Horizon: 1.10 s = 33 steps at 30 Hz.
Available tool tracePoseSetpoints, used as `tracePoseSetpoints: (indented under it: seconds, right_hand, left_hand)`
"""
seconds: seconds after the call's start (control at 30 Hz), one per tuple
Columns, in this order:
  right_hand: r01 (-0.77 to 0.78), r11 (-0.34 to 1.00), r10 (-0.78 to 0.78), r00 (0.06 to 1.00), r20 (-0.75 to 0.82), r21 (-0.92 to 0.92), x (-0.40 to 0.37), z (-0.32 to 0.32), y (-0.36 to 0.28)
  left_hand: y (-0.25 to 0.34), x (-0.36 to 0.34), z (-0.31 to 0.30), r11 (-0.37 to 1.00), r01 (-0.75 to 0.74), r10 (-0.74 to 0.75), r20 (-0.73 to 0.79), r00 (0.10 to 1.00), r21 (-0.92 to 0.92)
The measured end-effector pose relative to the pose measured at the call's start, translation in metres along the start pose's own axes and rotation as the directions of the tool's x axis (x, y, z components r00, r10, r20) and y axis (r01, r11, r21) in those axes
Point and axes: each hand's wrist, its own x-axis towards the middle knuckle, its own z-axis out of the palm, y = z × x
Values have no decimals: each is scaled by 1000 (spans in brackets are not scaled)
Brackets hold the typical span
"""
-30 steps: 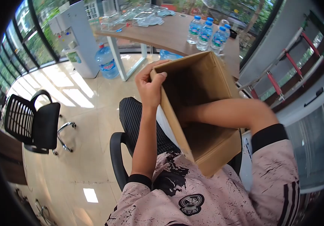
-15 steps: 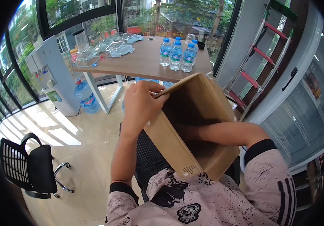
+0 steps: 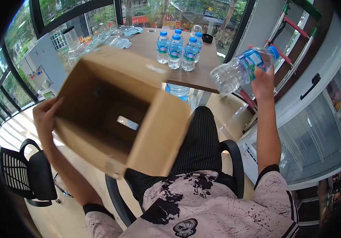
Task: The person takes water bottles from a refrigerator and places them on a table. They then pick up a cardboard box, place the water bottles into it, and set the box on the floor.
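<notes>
Cardboard, brown and open-topped, the box (image 3: 138, 131) fills the middle of the view. It is tilted with its mouth toward the camera and held in the air above the person's lap. The left hand (image 3: 45, 115) is clamped on its left edge. Behind it stands a wooden table (image 3: 202, 75). A black mesh chair (image 3: 31, 174) stands on the floor at lower left. A cluster of capped water bottles (image 3: 176, 49) sits toward the table's right end. The right hand (image 3: 262, 81), raised at the right, is closed round a clear blue-capped bottle (image 3: 240, 70), which is tilted in the air well apart from the box.
</notes>
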Motion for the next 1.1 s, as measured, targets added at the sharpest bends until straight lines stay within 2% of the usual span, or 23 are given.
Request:
tracePoseSetpoints:
  seconds: [0.07,0.1,0.17,0.2,0.23,0.27,0.3,0.33,0.37,0.43,0.5,0.53,0.57,0.63,0.7,0.77,0.83,0.87,0.9,0.93,0.97,1.03,1.1]
  right_hand:
    - [-137,988,128,983,-129,-65,13,-28,15]
    - [-145,987,136,982,-133,-62,19,-41,28]
    - [-241,865,210,971,-119,-440,26,-64,56]
    - [-247,866,214,969,-125,-435,27,-64,65]
    - [-197,837,195,979,-59,-511,28,-59,75]
    - [-143,802,181,983,9,-579,30,-58,85]
    - [-146,806,180,984,3,-573,33,-66,102]
    - [-109,827,170,984,60,-552,37,-76,126]
    - [-73,845,158,980,118,-529,41,-85,144]
    - [-105,831,191,976,103,-546,49,-97,174]
    - [-103,753,165,986,35,-649,55,-109,204]
    - [-182,743,209,977,-36,-644,59,-106,205]
    - [-192,738,214,976,-45,-647,62,-97,204]
    - [-200,776,178,979,-97,-599,64,-85,203]
    - [-206,697,142,978,-150,-687,62,-97,223]
    - [-194,735,154,981,-119,-650,53,-90,225]
    - [-203,700,187,977,-99,-684,38,-105,243]
    - [-212,672,248,967,-55,-710,27,-102,240]
    - [-217,642,309,951,-11,-735,21,-100,238]
    - [-193,611,258,966,-38,-768,16,-101,243]
    - [-202,602,263,964,-47,-773,15,-98,241]
    - [-301,440,285,940,-187,-846,16,-90,240]
    - [-254,481,218,962,-167,-839,16,-84,244]
  left_hand:
    - [-30,-6,-38,993,110,-105,-89,990,46]
    - [-43,-11,-53,982,175,-164,-127,978,76]
    - [-82,-27,-70,978,199,-208,-282,937,-62]
    - [-119,-34,-82,981,195,-191,-328,925,-20]
    - [-156,-40,-90,982,190,-169,-375,911,20]
    - [-179,-48,-90,967,253,-241,-417,876,-26]
    - [-202,-56,-87,947,313,-312,-457,833,-76]
    - [-231,-64,-88,934,356,-309,-452,837,20]
    - [-260,-74,-86,910,397,-310,-447,839,115]
    - [-304,-93,-65,891,423,-297,-493,818,165]
    - [-274,-111,-31,701,607,-394,-506,768,375]
    - [-314,-121,-21,644,670,-452,-522,723,370]
    - [-360,-139,-10,582,727,-508,-536,674,364]
    - [-372,-164,22,464,804,-579,-559,593,372]
    - [-415,-196,42,467,841,-704,-460,541,275]
    - [-426,-218,64,308,858,-707,-504,496,412]
    - [-425,-241,82,370,897,-780,-444,442,242]
    - [-432,-248,87,374,893,-781,-435,449,250]
    - [-444,-260,96,356,913,-798,-443,408,199]
    - [-450,-268,104,334,931,-816,-449,364,149]
    - [-447,-270,111,333,929,-819,-440,369,159]
    - [-440,-278,126,358,926,-807,-458,373,124]
    - [-427,-282,138,350,930,-832,-420,362,109]
